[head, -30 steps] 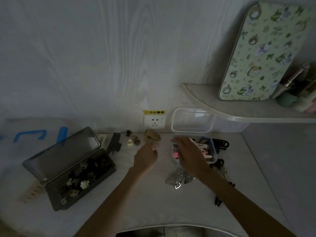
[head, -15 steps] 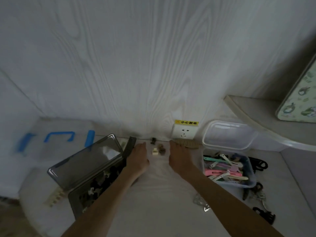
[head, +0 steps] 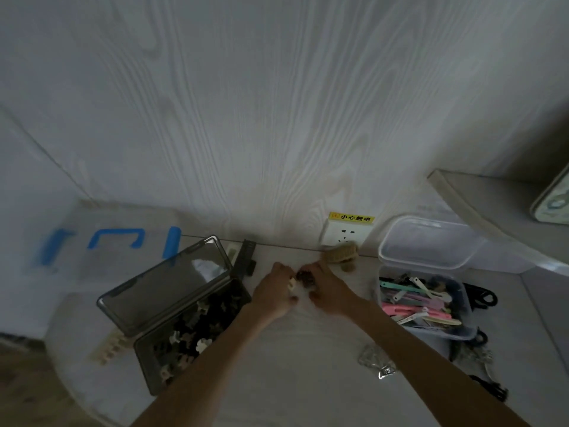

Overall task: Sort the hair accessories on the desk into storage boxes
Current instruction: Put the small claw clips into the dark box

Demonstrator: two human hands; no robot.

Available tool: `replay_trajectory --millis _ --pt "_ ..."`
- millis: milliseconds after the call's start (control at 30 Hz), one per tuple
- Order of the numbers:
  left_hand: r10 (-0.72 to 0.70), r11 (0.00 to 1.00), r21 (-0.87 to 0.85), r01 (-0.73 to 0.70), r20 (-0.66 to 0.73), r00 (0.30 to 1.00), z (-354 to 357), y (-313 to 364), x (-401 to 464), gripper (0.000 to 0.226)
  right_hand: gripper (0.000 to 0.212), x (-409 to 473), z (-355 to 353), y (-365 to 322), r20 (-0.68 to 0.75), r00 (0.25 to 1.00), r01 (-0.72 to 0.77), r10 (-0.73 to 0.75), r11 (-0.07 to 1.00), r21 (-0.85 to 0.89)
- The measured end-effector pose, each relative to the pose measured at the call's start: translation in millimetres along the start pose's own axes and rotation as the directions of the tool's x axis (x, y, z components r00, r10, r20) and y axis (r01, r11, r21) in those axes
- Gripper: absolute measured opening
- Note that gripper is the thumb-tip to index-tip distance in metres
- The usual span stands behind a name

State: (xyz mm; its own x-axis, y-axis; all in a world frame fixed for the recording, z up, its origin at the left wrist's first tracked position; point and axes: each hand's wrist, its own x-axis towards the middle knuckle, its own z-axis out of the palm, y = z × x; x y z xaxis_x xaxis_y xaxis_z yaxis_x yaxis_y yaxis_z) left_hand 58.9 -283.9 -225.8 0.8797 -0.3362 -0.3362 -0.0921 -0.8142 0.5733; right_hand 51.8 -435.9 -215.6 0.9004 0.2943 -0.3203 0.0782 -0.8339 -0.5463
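Note:
My left hand and my right hand meet at the back middle of the desk, fingers curled. The left pinches a small cream clip. The right holds a small dark brown clip right beside it. A dark storage box with its lid raised stands to the left, holding several small cream and dark clips. On the right, a clear storage box holds several long coloured clips, with its clear lid propped behind it.
A beige claw clip lies under the wall socket. A black clip rests behind the dark box and a cream claw clip left of it. Silver clips and black clips lie near the clear box. A shelf juts out at the right.
Both hands have closed in on the two small clips near the wall and taken hold of them. The view has shifted slightly.

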Motion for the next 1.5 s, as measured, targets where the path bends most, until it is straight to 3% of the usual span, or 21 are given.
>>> replay_trajectory --millis 67,133,267,367,467,600,700,767,867,933,1000,1067,1200,1367,1500 --pt "-0.001 1.000 -0.001 0.001 0.002 1.000 2.2 3.4 -8.0 0.049 0.030 -15.6 5.0 -0.4 -0.017 0.998 0.053 -0.054 0.997 -0.049" --pt "0.026 0.999 0.037 -0.026 -0.004 1.000 7.8 7.6 -15.8 0.053 0.029 -32.2 16.1 0.9 -0.052 0.995 0.081 -0.086 0.993 -0.084" --pt "0.032 0.990 0.141 -0.029 -0.020 0.999 12.4 24.2 -34.3 0.020 0.023 -53.8 23.1 2.4 -0.091 0.996 0.014 -0.021 0.997 -0.072" --pt "0.053 0.995 0.087 -0.049 -0.055 0.997 10.3 28.9 -55.9 0.018 0.020 -62.6 19.3 4.5 -0.086 0.995 -0.058 0.056 0.998 -0.026" --pt "0.068 0.996 -0.037 -0.078 -0.221 0.973 -3.2 23.6 -89.6 0.019 0.021 -66.0 14.2 -8.6 -0.107 0.992 -0.061 0.066 0.997 0.047" --pt "0.021 0.994 -0.087 -0.069 -0.469 0.883 -32.3 0.6 -133.1 0.017 0.020 -59.4 14.5 -72.0 -0.188 0.975 0.149 -0.115 0.973 0.178" --pt "-0.076 0.997 -0.069 0.047 -0.525 0.848 -56.0 -18.2 -156.6 0.028 0.027 -46.2 26.3 -121.8 -0.217 0.942 0.306 -0.257 0.922 0.236" --pt "-0.145 0.987 -0.011 0.160 -0.500 0.854 -65.4 -29.7 -170.1 0.038 0.042 -37.0 37.2 -134.6 -0.157 0.933 0.352 -0.323 0.911 0.215" --pt "-0.311 0.934 -0.012 0.357 -0.519 0.796 -71.4 -51.7 -194.8 0.032 0.056 -35.6 48.2 -126.9 -0.077 0.931 0.363 -0.358 0.929 0.075" --pt "-0.446 0.872 -0.065 0.485 -0.514 0.733 -69.8 -65.3 -209.0 0.028 0.046 -39.9 50.1 -113.9 -0.162 0.905 0.386 -0.394 0.919 -0.082" --pt "-0.553 0.799 -0.032 0.600 -0.430 0.714 -66.1 -73.0 -213.5 0.033 0.040 -42.4 50.3 -100.6 -0.162 0.886 0.395 -0.435 0.890 -0.228" --pt "-0.610 0.756 0.023 0.654 -0.339 0.717 -61.2 -74.9 -212.3 0.038 0.040 -44.3 49.5 -88.1 -0.081 0.874 0.439 -0.479 0.850 -0.290" --pt "-0.565 0.776 0.131 0.617 -0.290 0.772 -48.6 -61.0 -200.6 0.027 0.029 -53.7 32.8 -62.6 0.058 0.862 0.494 -0.504 0.805 -0.328" --pt "-0.420 0.844 0.222 0.489 -0.293 0.859 -29.6 -23.9 -164.8 0.021 0.026 -68.2 -14.7 -25.6 0.150 0.952 0.305 -0.266 0.867 -0.393" --pt "-0.323 0.894 0.199 0.400 -0.331 0.887 -19.7 -0.1 -120.9 0.022 0.025 -69.7 -43.6 -2.5 0.101 0.984 0.175 -0.145 0.876 -0.449"
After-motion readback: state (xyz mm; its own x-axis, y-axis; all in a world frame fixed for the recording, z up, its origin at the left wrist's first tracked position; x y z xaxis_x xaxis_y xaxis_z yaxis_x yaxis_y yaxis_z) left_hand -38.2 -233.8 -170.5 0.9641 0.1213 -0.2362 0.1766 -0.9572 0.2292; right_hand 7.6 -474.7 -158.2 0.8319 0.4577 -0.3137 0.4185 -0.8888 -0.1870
